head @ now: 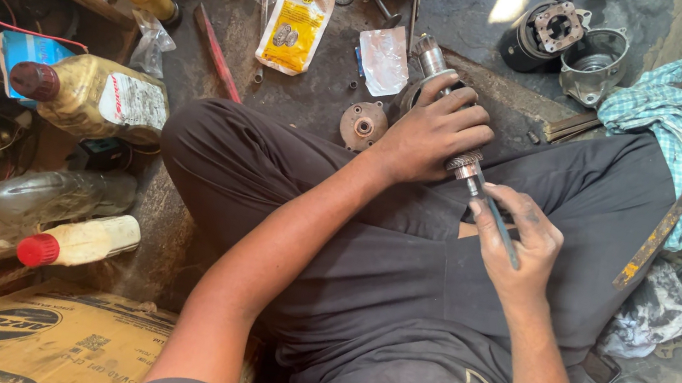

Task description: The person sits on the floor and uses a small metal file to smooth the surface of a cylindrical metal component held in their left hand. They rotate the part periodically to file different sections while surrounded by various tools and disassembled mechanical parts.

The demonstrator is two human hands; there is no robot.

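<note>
Left hand [431, 133] grips a shaft [446, 112], hiding its middle; right hand's [517, 251] fingers pinch a thin tool [502, 231] at the gear end [464, 164].

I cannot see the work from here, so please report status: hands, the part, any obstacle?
Left hand grips the geared shaft on the lap. Right hand holds a thin tool at the gear end. Nothing blocks them.
</note>
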